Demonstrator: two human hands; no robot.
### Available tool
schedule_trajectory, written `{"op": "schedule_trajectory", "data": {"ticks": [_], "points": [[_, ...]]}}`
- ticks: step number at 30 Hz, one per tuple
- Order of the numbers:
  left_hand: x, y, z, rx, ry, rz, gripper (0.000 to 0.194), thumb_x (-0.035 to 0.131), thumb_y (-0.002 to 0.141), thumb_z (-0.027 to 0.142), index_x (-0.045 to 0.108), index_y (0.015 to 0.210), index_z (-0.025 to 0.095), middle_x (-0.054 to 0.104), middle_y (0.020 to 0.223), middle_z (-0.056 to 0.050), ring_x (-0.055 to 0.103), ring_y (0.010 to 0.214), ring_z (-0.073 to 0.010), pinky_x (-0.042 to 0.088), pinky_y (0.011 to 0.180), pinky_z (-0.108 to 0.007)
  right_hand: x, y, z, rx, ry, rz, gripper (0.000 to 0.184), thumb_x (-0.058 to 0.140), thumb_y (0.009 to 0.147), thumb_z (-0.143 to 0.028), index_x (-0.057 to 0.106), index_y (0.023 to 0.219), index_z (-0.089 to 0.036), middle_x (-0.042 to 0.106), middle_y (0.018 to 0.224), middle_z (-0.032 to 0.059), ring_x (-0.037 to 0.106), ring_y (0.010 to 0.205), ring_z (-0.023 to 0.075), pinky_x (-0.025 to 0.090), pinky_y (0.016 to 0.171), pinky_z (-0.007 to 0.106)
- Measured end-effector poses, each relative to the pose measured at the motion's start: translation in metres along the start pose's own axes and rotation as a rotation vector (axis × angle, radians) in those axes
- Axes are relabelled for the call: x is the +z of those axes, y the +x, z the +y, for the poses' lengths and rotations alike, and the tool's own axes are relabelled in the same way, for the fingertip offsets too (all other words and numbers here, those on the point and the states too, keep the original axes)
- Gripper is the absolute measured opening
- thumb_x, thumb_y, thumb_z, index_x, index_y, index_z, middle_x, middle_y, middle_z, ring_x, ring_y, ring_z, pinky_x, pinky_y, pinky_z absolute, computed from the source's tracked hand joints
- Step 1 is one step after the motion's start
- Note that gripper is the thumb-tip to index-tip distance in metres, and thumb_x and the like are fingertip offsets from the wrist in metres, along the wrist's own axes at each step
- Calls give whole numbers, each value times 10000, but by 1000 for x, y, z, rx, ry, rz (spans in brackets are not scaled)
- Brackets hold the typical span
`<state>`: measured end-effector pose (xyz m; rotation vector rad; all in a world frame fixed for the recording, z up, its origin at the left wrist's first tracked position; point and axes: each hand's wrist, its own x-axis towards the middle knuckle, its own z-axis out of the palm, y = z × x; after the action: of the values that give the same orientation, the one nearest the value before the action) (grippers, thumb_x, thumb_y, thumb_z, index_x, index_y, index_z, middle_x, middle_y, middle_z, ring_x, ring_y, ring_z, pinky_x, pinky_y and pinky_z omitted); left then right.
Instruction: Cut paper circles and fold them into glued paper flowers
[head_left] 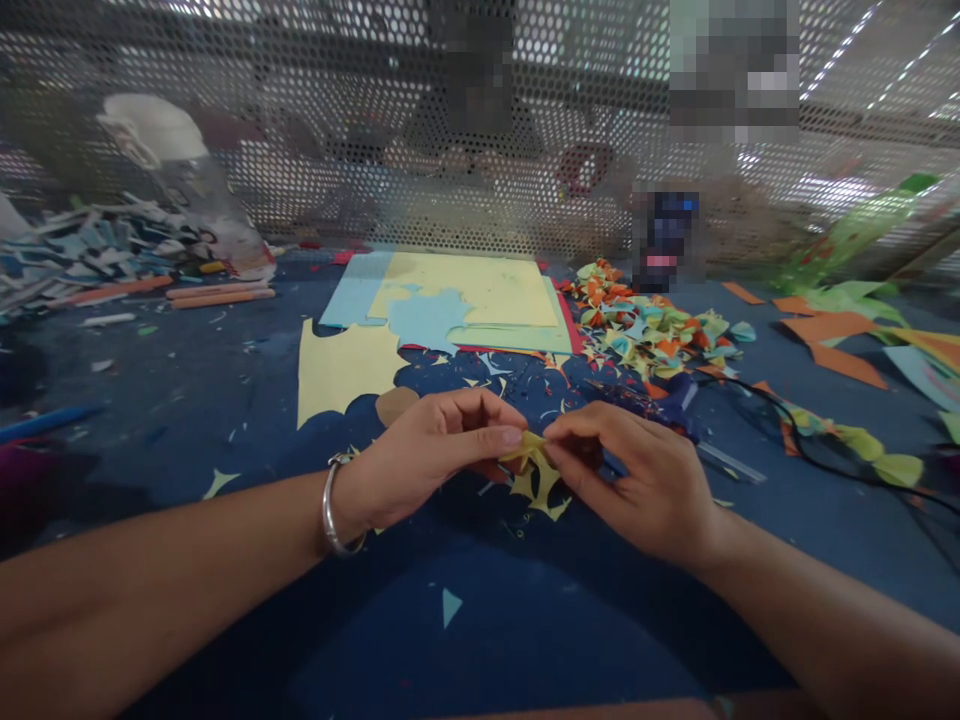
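Both of my hands meet over the dark blue table and pinch one small yellow paper cutout with pointed, star-like tips. My left hand, with a silver bangle on its wrist, grips the cutout's left side between thumb and fingers. My right hand pinches its right side, fingers curled. Just beyond the hands lies a pile of small folded paper pieces in orange, green, yellow and blue.
A stack of yellow, blue and green paper sheets lies at the back centre, a cut yellow sheet to its left. Orange pencils and scraps lie far left; orange and green offcuts and a black cable at right. A perforated metal screen closes the back.
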<state>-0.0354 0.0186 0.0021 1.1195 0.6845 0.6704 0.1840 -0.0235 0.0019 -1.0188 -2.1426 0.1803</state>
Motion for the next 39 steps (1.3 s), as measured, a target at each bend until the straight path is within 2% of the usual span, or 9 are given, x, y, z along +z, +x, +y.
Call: {"op": "schedule_trajectory", "data": {"ticks": [5,13,23,27,30,32,34,37,39], "points": [[-1,1,-4,59,47,32,204,770,843,293,686,957,146,672,835,-1,631,752,-97,501,694,-228,0,2,-1,5,6,-15,82,606,928,-121,630,973,-185,696,829,-4,615,633,75,484,593,189],[-1,0,-5,38,46,57,186,750,865,306,670,904,142,667,776,10,630,730,-80,496,650,-188,1,-1,-1,10,-26,3,115,615,932,-125,623,1014,-206,667,810,-35,608,636,60,469,608,167],[-2,2,-2,106,246,172,261,749,851,272,591,1028,165,666,785,31,653,691,-70,534,617,-172,-2,2,-1,-19,-60,-8,92,602,933,-124,630,1007,-170,704,874,6,631,675,74,489,639,174],[-2,1,2,129,298,203,225,739,848,254,557,949,167,659,762,33,660,663,-73,533,584,-170,-22,4,4,-14,-222,-73,91,590,947,-170,643,1020,-172,732,911,32,672,709,112,512,674,220],[-2,-1,4,113,296,203,198,730,852,237,552,895,163,649,738,36,629,612,-52,505,544,-148,-52,0,23,41,-412,-233,165,525,965,-238,668,1020,-178,753,945,65,707,728,168,533,677,287],[-1,-1,5,89,284,210,181,720,857,226,555,895,163,649,727,37,610,587,-43,481,516,-136,-74,-8,43,171,-549,-362,238,479,973,-276,692,1050,-202,764,970,70,725,767,211,549,703,343],[0,0,6,76,275,220,166,715,858,212,562,904,164,653,730,36,606,584,-41,468,503,-131,-93,-17,65,321,-704,-416,296,448,954,-297,704,1076,-209,765,1035,94,736,850,279,558,694,407],[0,1,5,81,276,216,150,712,858,201,573,899,163,654,734,34,610,594,-40,470,512,-128,-107,-28,90,330,-778,-441,394,412,925,-247,680,1204,-174,713,1199,147,675,1101,325,525,932,493],[0,2,5,81,279,202,142,709,862,203,577,895,160,654,730,33,611,596,-38,477,525,-128,-108,-30,99,286,-782,-471,422,420,907,-218,672,1240,-161,688,1204,161,639,1132,333,490,988,505]]}}
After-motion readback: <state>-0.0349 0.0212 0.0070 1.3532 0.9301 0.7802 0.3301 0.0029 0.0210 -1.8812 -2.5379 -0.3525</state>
